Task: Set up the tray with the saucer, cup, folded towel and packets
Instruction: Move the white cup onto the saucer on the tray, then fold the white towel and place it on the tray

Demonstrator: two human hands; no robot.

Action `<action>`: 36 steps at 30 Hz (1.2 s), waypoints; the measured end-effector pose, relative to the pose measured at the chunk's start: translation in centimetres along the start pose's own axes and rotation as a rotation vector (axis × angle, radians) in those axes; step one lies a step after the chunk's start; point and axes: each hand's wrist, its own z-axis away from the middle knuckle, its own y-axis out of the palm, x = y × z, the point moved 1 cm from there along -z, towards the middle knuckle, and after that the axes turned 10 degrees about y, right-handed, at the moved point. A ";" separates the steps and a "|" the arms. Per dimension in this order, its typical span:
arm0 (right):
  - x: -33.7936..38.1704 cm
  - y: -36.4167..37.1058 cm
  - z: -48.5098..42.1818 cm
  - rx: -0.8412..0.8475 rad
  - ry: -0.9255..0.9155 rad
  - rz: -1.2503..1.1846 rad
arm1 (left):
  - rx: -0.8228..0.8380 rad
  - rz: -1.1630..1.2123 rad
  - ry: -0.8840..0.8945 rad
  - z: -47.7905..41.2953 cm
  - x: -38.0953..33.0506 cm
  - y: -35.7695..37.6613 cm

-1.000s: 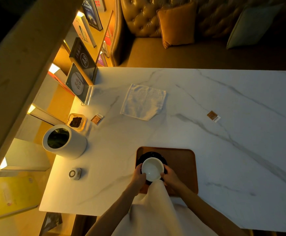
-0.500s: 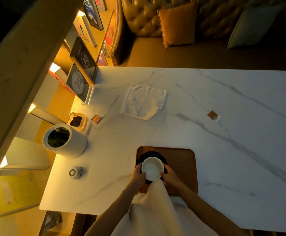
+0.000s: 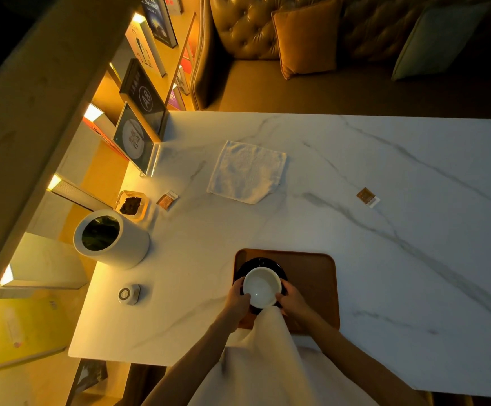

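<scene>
A brown tray (image 3: 314,285) lies near the table's front edge. On its left half sits a black saucer (image 3: 260,262) with a white cup (image 3: 261,285) on it. My left hand (image 3: 238,300) grips the cup's left side and my right hand (image 3: 292,300) its right side. A white towel (image 3: 247,172) lies flat farther back on the marble table (image 3: 384,259). One brown packet (image 3: 167,200) rests at the left, another packet (image 3: 367,197) at the right.
A white cylindrical container (image 3: 111,238), a small glass dish with dark contents (image 3: 131,204) and a small round device (image 3: 128,294) stand along the left edge. An acrylic sign stand (image 3: 136,139) is at the back left. A sofa with cushions (image 3: 305,36) lies behind the table.
</scene>
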 end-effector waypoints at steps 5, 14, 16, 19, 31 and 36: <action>0.2 -0.4 0.6 0.040 0.009 -0.002 | 0.017 0.004 -0.016 0.1 -0.4 -0.3; -0.4 -2.9 2.5 -0.154 -0.198 0.260 | -0.002 -0.358 0.111 0.2 -2.2 -3.6; -0.3 -3.9 3.1 -0.215 -0.257 0.367 | -0.017 -0.511 0.174 0.4 -2.7 -5.3; 2.8 -5.6 3.4 -0.315 -0.341 0.577 | -0.084 -0.750 0.227 0.1 -4.5 -8.3; 21.1 -5.7 4.5 -0.480 -0.591 0.777 | -0.348 -0.810 0.457 -2.6 -14.9 -16.2; 25.7 -3.2 2.8 -0.447 -0.618 0.893 | -0.373 -0.864 0.418 -5.1 -16.8 -17.4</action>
